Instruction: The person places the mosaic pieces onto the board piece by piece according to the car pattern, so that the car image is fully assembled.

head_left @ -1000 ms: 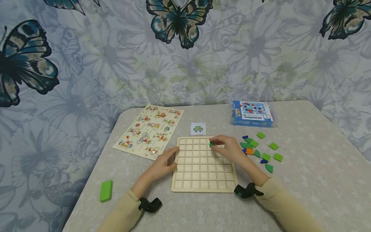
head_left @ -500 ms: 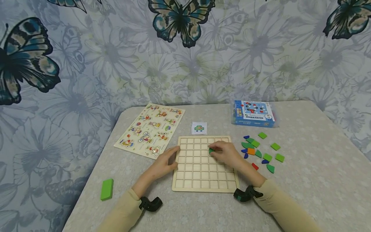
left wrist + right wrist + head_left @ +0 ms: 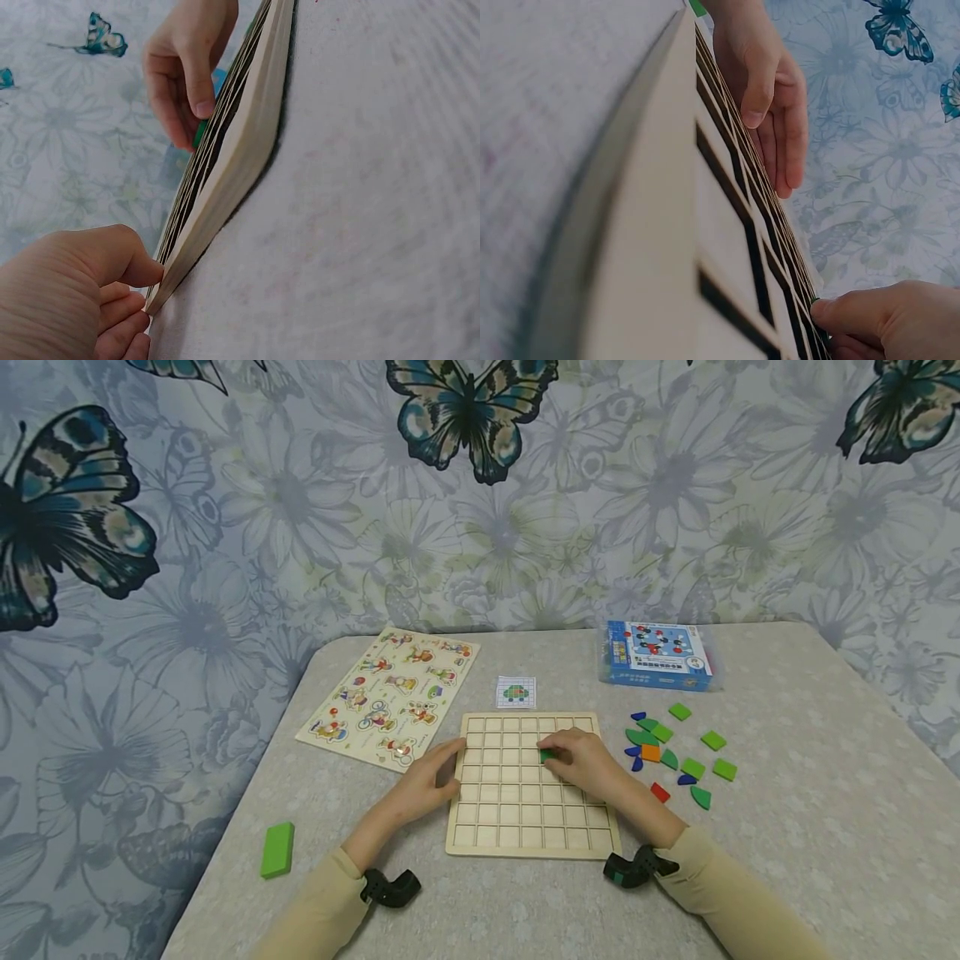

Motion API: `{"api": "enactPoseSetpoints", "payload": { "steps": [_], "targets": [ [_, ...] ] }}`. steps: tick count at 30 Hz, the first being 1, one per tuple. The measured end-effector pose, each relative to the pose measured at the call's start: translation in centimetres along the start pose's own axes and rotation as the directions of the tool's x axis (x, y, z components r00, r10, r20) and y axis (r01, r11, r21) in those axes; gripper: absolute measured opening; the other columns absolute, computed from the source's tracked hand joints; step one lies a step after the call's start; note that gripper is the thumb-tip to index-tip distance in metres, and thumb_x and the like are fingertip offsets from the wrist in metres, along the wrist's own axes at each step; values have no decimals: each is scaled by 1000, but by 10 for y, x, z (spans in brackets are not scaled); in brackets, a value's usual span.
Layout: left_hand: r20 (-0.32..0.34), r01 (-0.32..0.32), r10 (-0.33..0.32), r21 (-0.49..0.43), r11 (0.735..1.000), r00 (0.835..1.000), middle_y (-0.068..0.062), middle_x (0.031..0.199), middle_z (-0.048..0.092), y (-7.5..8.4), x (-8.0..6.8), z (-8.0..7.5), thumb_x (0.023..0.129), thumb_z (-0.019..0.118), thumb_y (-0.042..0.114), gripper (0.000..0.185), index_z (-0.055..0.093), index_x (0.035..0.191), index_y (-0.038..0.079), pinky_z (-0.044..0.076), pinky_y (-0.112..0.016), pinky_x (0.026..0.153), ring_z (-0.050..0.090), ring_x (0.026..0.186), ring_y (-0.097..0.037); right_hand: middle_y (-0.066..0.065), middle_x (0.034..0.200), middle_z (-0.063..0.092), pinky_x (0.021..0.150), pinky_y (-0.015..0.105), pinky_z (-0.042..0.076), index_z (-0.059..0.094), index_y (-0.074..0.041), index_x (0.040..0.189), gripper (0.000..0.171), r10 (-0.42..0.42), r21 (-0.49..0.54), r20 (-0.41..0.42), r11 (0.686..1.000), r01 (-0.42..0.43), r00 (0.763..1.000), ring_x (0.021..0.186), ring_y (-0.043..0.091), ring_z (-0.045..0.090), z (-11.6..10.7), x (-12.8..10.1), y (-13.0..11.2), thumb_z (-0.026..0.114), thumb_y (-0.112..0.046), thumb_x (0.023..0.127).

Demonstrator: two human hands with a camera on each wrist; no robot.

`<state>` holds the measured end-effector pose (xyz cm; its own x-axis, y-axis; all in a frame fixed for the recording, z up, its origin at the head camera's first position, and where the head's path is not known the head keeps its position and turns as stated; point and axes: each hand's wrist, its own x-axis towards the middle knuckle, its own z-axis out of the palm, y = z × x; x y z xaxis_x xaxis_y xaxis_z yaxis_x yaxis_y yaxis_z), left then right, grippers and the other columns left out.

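A wooden grid board (image 3: pixel 525 814) lies flat on the table in front of me. My right hand (image 3: pixel 581 760) pinches a small green tile (image 3: pixel 547 755) and holds it on a cell in the board's upper middle. The same hand shows in the left wrist view (image 3: pixel 184 71) above the board's edge (image 3: pixel 225 165). My left hand (image 3: pixel 423 781) rests against the board's left edge, fingers on the rim (image 3: pixel 769 105). Right of the board lies a loose heap of green, blue, orange and red tiles (image 3: pixel 671 752).
A small pattern card (image 3: pixel 515 692) lies just beyond the board. A picture puzzle board (image 3: pixel 390 695) sits at the back left, a blue box (image 3: pixel 654 654) at the back right. One green block (image 3: pixel 277 849) lies near the table's left front edge.
My right hand has brought the green tile from the board's top row down and toward me by a row or two. The left hand has stayed at the board's left edge.
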<state>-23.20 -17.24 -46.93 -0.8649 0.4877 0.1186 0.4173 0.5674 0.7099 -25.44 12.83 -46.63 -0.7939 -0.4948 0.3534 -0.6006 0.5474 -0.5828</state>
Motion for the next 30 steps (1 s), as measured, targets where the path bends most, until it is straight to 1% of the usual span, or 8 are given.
{"api": "enactPoseSetpoints", "payload": {
  "steps": [7,12,14,17,21,25,28,30],
  "targets": [
    [-4,-1,1,1,1000,1000,-16,148,33,-1,0,0,86,60,5,65,34,145,-1,25,-45,109,28,136,-29,10,106,67,80,37,51,70,-2,107,27,-29,-24,12,999,29,1000,95,23,61,-1,0,0,73,-4,81],
    [-11,-7,7,2,1000,1000,-16,147,34,-1,0,1,86,60,5,65,34,145,-1,26,-45,109,29,136,-29,11,106,67,79,37,52,70,-1,109,29,-30,-25,7,999,30,1000,93,23,62,-1,-1,-2,72,-3,80],
    [-12,-8,8,3,1000,1000,-16,147,34,-1,0,1,86,60,5,64,35,145,-1,26,-45,109,29,136,-29,11,107,67,79,36,52,69,-1,109,29,-18,0,2,1000,18,1000,93,23,63,-1,0,-3,72,-3,81],
    [-10,-6,6,4,1000,1000,-16,148,34,0,0,0,85,60,5,65,34,145,-1,26,-45,108,29,136,-29,12,107,67,78,33,53,69,0,111,29,21,89,-1,996,-21,1000,94,23,63,-5,1,-4,71,-4,82],
    [1,2,-2,-5,1000,1000,-15,148,32,0,1,0,86,60,6,65,33,146,0,26,-45,108,28,136,-28,11,112,66,80,33,53,67,-1,116,32,80,203,0,976,-78,997,97,25,64,-23,2,-10,69,-9,85],
    [17,5,-5,-13,1000,1000,-14,149,31,0,2,1,88,59,7,65,32,146,2,27,-45,108,27,137,-28,13,115,65,82,36,52,65,0,118,33,95,252,-25,964,-85,995,99,29,63,-49,-1,-10,68,-12,87],
    [14,8,-7,-14,1000,1000,-15,149,31,-1,1,1,87,59,7,65,32,146,2,27,-46,108,27,137,-28,14,116,64,81,34,53,64,0,119,33,122,247,-60,963,-104,991,101,32,62,-73,-6,-2,67,-12,88],
    [9,8,-8,-10,1000,1000,-15,149,31,-1,1,0,87,59,7,65,32,146,2,26,-46,108,27,137,-29,15,116,63,79,30,53,63,-1,120,32,170,207,-82,967,-151,982,102,31,62,-89,-10,7,64,-14,90]
  ]
}}
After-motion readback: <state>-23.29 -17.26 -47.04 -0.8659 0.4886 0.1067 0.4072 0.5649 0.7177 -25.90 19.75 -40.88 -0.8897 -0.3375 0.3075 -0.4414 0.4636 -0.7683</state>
